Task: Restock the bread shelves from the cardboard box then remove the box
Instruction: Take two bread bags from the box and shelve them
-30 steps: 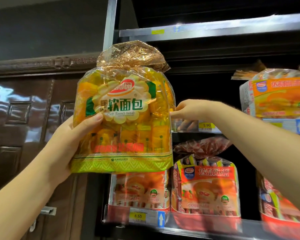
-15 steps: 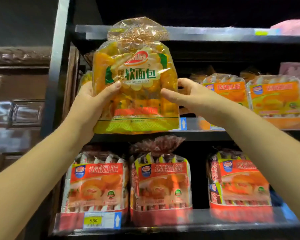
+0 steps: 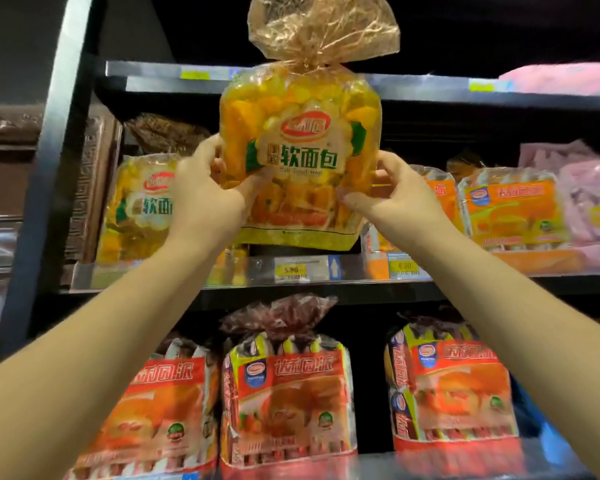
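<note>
A matching yellow bag stands on the middle shelf at the left. The left hand and right hand grip the sides of a yellow plastic bag of soft bread (upright, knotted top), held above the shelf's front edge, left of an orange bread pack.

A yellow bread bag is held upright above the front edge of the middle shelf, its base just over the price strip. Clear film shows yellow-wrapped rolls inside; a cream label with a red logo and green characters is printed on the front, and the gathered top is tied into a crinkled tuft. A second matching bag is stood at the shelf's left end. The cardboard box is not seen.
</note>
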Tool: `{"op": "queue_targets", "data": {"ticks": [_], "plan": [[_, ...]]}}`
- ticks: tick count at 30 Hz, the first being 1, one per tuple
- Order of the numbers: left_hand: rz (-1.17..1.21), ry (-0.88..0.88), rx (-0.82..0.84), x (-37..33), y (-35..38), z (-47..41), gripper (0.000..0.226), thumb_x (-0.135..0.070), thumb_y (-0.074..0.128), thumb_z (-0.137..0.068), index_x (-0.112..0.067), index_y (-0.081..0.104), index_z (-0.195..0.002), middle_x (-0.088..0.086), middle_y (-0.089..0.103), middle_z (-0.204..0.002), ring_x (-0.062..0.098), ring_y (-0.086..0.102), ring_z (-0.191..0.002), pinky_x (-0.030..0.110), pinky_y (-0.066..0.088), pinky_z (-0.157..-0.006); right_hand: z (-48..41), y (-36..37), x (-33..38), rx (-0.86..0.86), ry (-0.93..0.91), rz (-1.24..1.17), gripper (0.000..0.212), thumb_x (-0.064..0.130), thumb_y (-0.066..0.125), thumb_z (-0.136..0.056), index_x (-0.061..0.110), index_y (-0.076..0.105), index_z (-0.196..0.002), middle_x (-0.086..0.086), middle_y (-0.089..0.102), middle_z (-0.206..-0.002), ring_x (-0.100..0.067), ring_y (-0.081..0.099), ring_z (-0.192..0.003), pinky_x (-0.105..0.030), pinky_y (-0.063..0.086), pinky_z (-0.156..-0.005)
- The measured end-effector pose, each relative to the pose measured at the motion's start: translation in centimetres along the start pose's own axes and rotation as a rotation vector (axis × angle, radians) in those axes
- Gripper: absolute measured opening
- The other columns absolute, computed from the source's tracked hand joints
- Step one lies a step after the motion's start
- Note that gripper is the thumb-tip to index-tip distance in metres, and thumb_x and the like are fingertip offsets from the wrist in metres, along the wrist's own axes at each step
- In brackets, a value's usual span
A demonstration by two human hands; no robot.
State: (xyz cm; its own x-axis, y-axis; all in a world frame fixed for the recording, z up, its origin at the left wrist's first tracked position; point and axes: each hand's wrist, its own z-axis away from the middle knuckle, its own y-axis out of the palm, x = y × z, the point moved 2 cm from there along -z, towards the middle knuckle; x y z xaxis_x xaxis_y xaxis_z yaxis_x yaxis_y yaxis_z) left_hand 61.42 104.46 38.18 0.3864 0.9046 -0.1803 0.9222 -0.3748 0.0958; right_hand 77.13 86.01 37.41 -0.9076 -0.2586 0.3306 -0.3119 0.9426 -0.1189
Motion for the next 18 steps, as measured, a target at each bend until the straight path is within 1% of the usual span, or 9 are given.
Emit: {"op": "queue_targets", "data": {"ticks": [2, 4, 7, 9, 12, 13, 15, 17, 18], "plan": [[-0.025, -0.016, 0.006, 0.7, 0.4, 0.1, 0.037, -0.053, 0.08, -0.083, -0.032, 0.067, -0.111, -0.004, 0.071, -0.105, 0.005, 0.065, -0.099, 0.033, 0.059, -0.084, 0.0, 0.0, -0.3, -0.019, -0.025, 0.031, 0.04, 0.034, 0.08, -0.088, 0.034, 0.063, -0.124, 0.019, 0.067, -0.108, 0.009, 0.064, -0.087, -0.003, 0.047, -0.06], [-0.005, -0.044, 0.025, 1.0, 0.8, 0.6, 0.035, -0.05, 0.08, -0.084, -0.033, 0.067, -0.112, -0.008, 0.07, -0.111, 0.011, 0.065, -0.106, 0.04, 0.059, -0.088, 0.0, 0.0, -0.7, -0.032, -0.033, 0.072, 0.038, 0.035, 0.08, -0.088, 0.035, 0.064, -0.122, 0.019, 0.067, -0.108, 0.007, 0.063, -0.091, -0.008, 0.046, -0.064], [0.023, -0.091, 0.056, 1.4, 1.3, 1.4, 0.035, -0.042, 0.08, -0.087, -0.033, 0.065, -0.117, -0.015, 0.068, -0.112, 0.005, 0.064, -0.106, 0.027, 0.058, -0.08, -0.2, 0.1, -1.3, -0.043, -0.021, 0.13, 0.043, 0.035, 0.082, -0.086, 0.034, 0.064, -0.125, 0.017, 0.066, -0.111, 0.005, 0.061, -0.095, -0.008, 0.043, -0.068], [-0.004, -0.107, 0.065, 1.9, 1.5, 1.7, 0.039, -0.042, 0.08, -0.087, -0.034, 0.063, -0.121, -0.015, 0.067, -0.116, -0.001, 0.061, -0.104, 0.018, 0.051, -0.074, -0.1, 0.1, -1.6, -0.038, -0.013, 0.182, 0.049, 0.035, 0.082, -0.085, 0.033, 0.061, -0.13, 0.017, 0.064, -0.109, 0.0, 0.061, -0.095, -0.003, 0.04, -0.066], [-0.027, -0.15, 0.058, 2.7, 1.7, 2.0, 0.05, -0.042, 0.082, -0.085, -0.033, 0.058, -0.128, -0.02, 0.062, -0.111, -0.009, 0.056, -0.098, 0.018, 0.049, -0.074, 0.1, 0.2, -2.2, -0.027, 0.023, 0.241, 0.052, 0.034, 0.082, -0.086, 0.032, 0.059, -0.132, 0.017, 0.061, -0.111, 0.01, 0.054, -0.082, -0.001, 0.038, -0.061], [-0.04, -0.165, 0.052, 2.9, 1.8, 2.1, 0.054, -0.041, 0.082, -0.085, -0.032, 0.055, -0.131, -0.024, 0.058, -0.107, -0.01, 0.053, -0.093, 0.017, 0.046, -0.073, 0.2, 0.3, -2.3, -0.019, 0.036, 0.244, 0.052, 0.034, 0.082, -0.086, 0.033, 0.058, -0.132, 0.017, 0.063, -0.114, 0.01, 0.054, -0.084, -0.002, 0.039, -0.063], [-0.067, -0.191, 0.04, 3.4, 1.8, 2.4, 0.06, -0.039, 0.082, -0.085, -0.032, 0.049, -0.135, -0.026, 0.051, -0.1, -0.01, 0.05, -0.088, 0.015, 0.041, -0.069, 0.3, 0.6, -2.7, -0.005, 0.055, 0.238, 0.058, 0.034, 0.083, -0.086, 0.033, 0.055, -0.137, 0.014, 0.067, -0.119, 0.001, 0.062, -0.094, -0.014, 0.051, -0.072], [-0.09, -0.188, 0.031, 3.6, 1.8, 2.6, 0.065, -0.038, 0.083, -0.085, -0.028, 0.045, -0.137, -0.023, 0.053, -0.101, -0.009, 0.052, -0.087, 0.015, 0.042, -0.069, 0.5, 0.8, -2.8, 0.005, 0.077, 0.266, 0.064, 0.034, 0.082, -0.086, 0.035, 0.049, -0.142, 0.012, 0.069, -0.114, -0.009, 0.066, -0.098, -0.027, 0.057, -0.078], [-0.118, -0.175, 0.031, 3.7, 1.7, 2.7, 0.069, -0.038, 0.083, -0.084, -0.026, 0.043, -0.138, -0.019, 0.057, -0.105, -0.008, 0.055, -0.088, 0.016, 0.043, -0.069, 0.5, 1.0, -2.9, 0.013, 0.088, 0.288, 0.066, 0.035, 0.081, -0.087, 0.034, 0.046, -0.143, 0.012, 0.068, -0.111, -0.011, 0.066, -0.099, -0.029, 0.057, -0.079]]}}
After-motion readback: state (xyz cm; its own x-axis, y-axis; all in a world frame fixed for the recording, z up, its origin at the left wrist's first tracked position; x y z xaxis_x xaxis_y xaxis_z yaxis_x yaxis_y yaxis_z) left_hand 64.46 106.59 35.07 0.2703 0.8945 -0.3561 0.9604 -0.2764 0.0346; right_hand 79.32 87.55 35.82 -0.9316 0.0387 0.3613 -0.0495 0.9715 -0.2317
